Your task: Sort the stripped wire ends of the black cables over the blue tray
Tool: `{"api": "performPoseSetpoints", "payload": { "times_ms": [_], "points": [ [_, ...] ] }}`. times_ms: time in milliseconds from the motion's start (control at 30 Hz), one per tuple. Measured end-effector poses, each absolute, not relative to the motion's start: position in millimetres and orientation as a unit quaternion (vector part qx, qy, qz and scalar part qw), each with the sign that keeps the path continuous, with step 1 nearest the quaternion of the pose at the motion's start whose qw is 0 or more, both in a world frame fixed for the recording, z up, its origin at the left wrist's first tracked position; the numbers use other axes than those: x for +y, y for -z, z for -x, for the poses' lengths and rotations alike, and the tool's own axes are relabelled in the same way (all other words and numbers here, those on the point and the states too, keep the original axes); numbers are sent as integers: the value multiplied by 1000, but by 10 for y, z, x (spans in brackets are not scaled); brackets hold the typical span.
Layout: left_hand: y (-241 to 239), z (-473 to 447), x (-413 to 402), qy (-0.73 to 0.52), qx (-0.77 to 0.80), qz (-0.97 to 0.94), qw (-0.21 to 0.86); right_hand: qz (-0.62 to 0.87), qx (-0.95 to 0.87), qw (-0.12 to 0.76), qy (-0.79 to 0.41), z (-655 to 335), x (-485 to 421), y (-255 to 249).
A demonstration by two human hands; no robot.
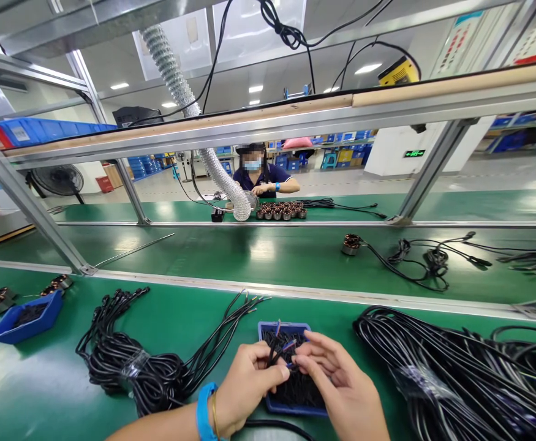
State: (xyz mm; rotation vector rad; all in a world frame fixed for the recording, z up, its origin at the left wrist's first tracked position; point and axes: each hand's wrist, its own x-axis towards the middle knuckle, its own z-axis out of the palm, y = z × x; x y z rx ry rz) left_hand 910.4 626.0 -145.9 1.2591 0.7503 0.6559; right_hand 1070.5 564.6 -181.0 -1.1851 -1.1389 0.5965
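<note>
Over a blue bin [295,409] of short black pieces [301,392], which look like sleeves, my two hands work close together. My left hand [252,380], with a blue wristband, is closed on the end of a black cable [274,350], where thin coloured wires [290,346] stick out. My right hand [336,380] pinches beside those wires; what is between its fingertips is too small to make out. To the left lies a tied bundle of black cables [143,373] with bare wire ends. A bigger cable bundle [433,367] lies at the right.
A second blue bin [31,321] and copper-wound coils [1,300] sit at far left. Beyond a metal rail [231,289] lie a coil with cable [351,245] and more cables [435,260]. A person [263,174] works opposite, near a silver hose [219,171]. A shelf [295,122] spans overhead.
</note>
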Motion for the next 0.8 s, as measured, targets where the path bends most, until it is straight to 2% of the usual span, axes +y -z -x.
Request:
{"api": "performPoseSetpoints", "payload": {
  "times_ms": [167, 367, 567, 800],
  "points": [
    [1458, -9108, 6257, -297, 334, -562, 696, 535, -530, 609, -249, -10762, 5638, 1855],
    [1476, -9106, 6261, -303, 324, -562, 698, 550, -578, 565, -211, -10758, 5606, 1681],
    [1492, -9097, 6263, -303, 343, -552, 697, 542, -582, 597, -106, -10691, 5595, 1642],
    [1512, -9109, 6264, -309, 333, -555, 697, 563, -635, 523, -83, -10783, 5582, 1744]
  ]
}}
